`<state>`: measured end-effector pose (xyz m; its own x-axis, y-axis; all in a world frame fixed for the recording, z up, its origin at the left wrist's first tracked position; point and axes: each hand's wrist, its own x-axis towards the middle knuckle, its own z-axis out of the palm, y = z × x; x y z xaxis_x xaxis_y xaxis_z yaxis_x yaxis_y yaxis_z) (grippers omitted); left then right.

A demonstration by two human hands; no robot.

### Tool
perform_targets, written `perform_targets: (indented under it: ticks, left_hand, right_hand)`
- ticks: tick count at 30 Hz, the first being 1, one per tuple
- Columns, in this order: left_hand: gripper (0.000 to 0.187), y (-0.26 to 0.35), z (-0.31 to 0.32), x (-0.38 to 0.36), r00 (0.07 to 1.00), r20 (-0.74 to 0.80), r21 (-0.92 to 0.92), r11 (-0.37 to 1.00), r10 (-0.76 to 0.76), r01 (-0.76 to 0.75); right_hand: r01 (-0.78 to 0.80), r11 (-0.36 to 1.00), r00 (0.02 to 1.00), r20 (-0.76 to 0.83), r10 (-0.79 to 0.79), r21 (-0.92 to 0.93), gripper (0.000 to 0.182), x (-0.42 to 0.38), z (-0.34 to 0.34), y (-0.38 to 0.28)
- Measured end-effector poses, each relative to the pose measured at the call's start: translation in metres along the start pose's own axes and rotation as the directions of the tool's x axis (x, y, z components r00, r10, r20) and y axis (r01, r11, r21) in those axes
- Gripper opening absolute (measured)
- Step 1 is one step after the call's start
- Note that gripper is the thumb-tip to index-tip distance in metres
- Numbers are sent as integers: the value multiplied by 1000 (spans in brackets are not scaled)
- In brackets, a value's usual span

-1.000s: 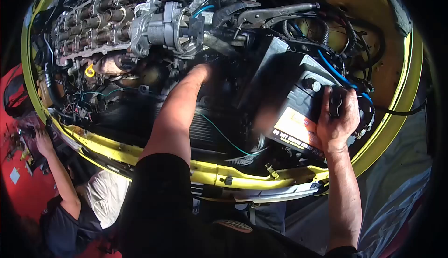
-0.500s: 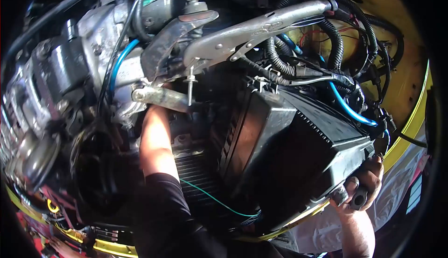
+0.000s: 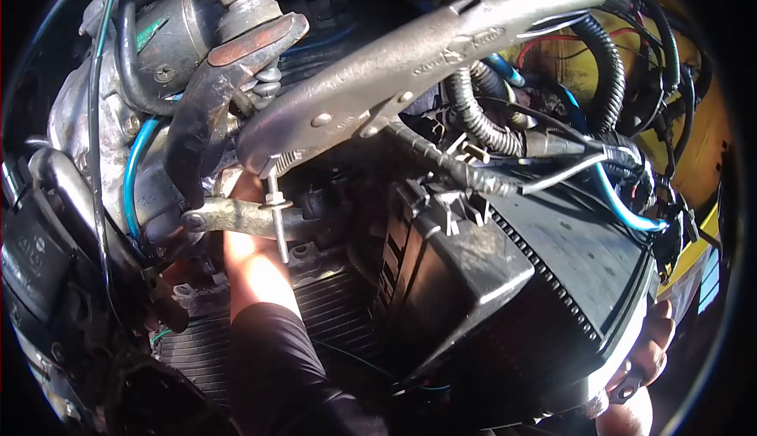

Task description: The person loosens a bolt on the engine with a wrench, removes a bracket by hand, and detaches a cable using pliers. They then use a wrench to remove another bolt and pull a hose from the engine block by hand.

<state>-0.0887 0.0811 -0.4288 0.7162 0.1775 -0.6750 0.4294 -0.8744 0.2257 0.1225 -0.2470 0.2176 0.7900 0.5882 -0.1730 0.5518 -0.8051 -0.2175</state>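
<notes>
My left arm reaches up from the bottom into the engine bay. A small lit part of my left hand (image 3: 243,187) shows behind a metal bar (image 3: 252,219); its fingers are hidden. Just above it, large metal locking pliers (image 3: 378,81) stretch across the view, nobody's hand on them. A dark curved jaw (image 3: 197,121) with a reddish face is at their left end. At lower right, my right hand (image 3: 648,349) curls its fingers at the outer corner of a black plastic housing (image 3: 552,255). A small dark part (image 3: 627,389) shows at those fingers; I cannot make it out.
Metal engine parts (image 3: 87,128) fill the left side. Ribbed black hoses (image 3: 481,117) and a blue tube (image 3: 611,199) run over the housing at right. A ribbed dark panel (image 3: 339,318) lies below my forearm. Yellow bodywork (image 3: 698,247) edges the right side.
The view has moved closer and shifted, so the pliers look larger and the housing sits lower. My left arm stays reached in behind the bar; my right hand remains at the housing corner.
</notes>
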Motion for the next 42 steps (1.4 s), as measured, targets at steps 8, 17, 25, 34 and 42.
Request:
perform_targets:
  ticks: [8, 17, 25, 34, 42]
  left_hand:
    - [31, 16, 13, -2, 1000, -21, -42, 999, 9, -10]
    - [31, 37, 23, 0, 998, -48, -75, 997, 29, -33]
    - [32, 59, 18, -10, 996, -92, -135, 990, 19, -31]
    - [32, 101, -23, -58, 984, -179, -252, 967, -24, -22]
    - [31, 112, -112, -131, 978, -41, -426, 889, -204, 167]
  right_hand:
    - [24, 1000, 998, 58, -24, 0, 23, 6, -4, 4]
    - [48, 999, 995, 84, -48, 1, 23, 12, -5, 8]
    - [63, 998, 995, 72, -64, 4, 22, 14, -3, 9]
    - [125, 991, 990, -71, -122, 40, 19, 9, -1, 1]
    - [213, 966, 912, -385, -142, 148, 25, 25, 14, -11]
